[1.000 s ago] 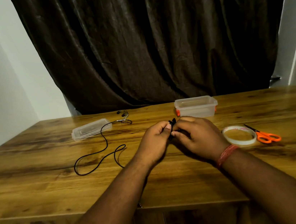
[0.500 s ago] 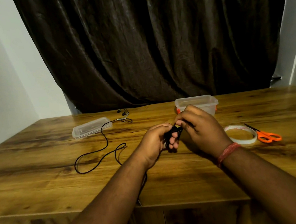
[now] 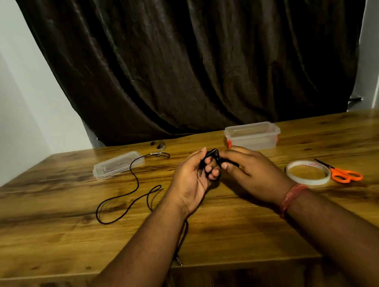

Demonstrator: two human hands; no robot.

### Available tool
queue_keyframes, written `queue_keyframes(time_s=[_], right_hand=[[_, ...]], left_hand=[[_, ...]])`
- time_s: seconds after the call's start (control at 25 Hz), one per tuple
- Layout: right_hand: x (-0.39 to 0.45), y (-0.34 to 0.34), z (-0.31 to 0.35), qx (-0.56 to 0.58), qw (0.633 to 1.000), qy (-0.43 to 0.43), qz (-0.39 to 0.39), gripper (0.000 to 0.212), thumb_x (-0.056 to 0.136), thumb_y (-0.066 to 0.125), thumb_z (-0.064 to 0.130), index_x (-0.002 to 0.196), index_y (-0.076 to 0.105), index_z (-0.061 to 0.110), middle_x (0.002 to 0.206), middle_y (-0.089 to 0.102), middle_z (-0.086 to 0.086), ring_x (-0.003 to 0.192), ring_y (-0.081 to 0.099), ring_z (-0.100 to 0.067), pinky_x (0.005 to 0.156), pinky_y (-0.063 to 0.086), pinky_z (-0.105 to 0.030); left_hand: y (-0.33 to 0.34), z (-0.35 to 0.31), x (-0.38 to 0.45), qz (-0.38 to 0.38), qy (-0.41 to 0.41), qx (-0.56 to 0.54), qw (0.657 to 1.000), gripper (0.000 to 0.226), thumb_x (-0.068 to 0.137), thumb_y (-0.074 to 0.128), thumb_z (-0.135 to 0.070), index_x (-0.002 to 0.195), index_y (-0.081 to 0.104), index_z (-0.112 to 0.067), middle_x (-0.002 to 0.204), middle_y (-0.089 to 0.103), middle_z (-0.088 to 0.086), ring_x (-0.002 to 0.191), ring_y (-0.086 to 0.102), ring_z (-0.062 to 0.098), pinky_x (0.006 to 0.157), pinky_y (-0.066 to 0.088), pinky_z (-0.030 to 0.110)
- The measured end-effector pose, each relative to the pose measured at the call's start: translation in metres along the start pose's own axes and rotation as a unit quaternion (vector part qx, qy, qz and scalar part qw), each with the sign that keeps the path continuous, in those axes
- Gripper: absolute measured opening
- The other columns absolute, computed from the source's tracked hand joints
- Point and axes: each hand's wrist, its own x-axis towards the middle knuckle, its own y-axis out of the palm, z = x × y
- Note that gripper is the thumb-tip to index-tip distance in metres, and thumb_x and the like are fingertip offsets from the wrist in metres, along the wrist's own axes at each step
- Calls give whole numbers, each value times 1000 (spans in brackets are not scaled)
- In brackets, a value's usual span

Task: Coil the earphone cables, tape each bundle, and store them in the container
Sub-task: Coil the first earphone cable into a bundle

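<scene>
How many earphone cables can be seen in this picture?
2. One cable lies loose on the table, left of the hands. The other cable is held between the left hand and the right hand. More could be hidden.

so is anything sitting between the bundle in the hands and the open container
Nothing visible. The black earphone cable is pinched between the left hand and right hand, and the lidless container stands just behind them over bare table.
</scene>
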Motion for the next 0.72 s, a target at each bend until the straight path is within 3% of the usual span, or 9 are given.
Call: queue_keyframes(time_s=[0.12, 0.2, 0.32, 0.56, 0.72], right_hand=[[1, -1, 2, 12, 1000, 13, -13, 33, 101, 50, 28, 132, 59, 23, 117, 62, 7, 106, 57, -8, 93, 49, -32], [1, -3, 4, 36, 999, 17, -17, 34, 100, 53, 27, 134, 55, 28, 120, 61, 13, 110, 55, 0, 95, 45, -21], [0, -4, 6, 62, 998, -4, -13, 32, 96, 60, 19, 126, 59, 28, 112, 62, 18, 106, 58, 2, 88, 44, -12], [2, -1, 3, 84, 995, 11, -47, 19, 93, 64, 14, 109, 64, 24, 100, 66, 14, 95, 62, -3, 81, 52, -28], [2, 0, 2, 72, 995, 20, -64, 16, 94, 63, 18, 106, 64, 27, 98, 66, 15, 94, 61, -3, 80, 53, -31]], left_hand=[[1, 1, -1, -9, 16, 46, 999, 26, 102, 42, -19, 81, 52, -6, 61, 46, 2, 53, 50, 13, 55, 37, 23], [3, 3, -3, 8, 25, 93, 995, 20, 102, 41, -15, 91, 52, -4, 60, 48, 1, 52, 52, 12, 56, 34, 26], [5, 6, -4, 25, 24, 124, 992, 25, 103, 39, -13, 85, 54, -6, 63, 50, 3, 54, 54, 12, 52, 36, 22], [3, 6, -4, 32, 22, 80, 996, 21, 103, 40, -12, 97, 58, -3, 69, 48, 3, 63, 48, 11, 54, 38, 21], [5, 9, -1, 26, 20, 83, 996, 23, 105, 38, -15, 108, 57, -1, 74, 52, 3, 69, 54, 12, 70, 46, 24]])
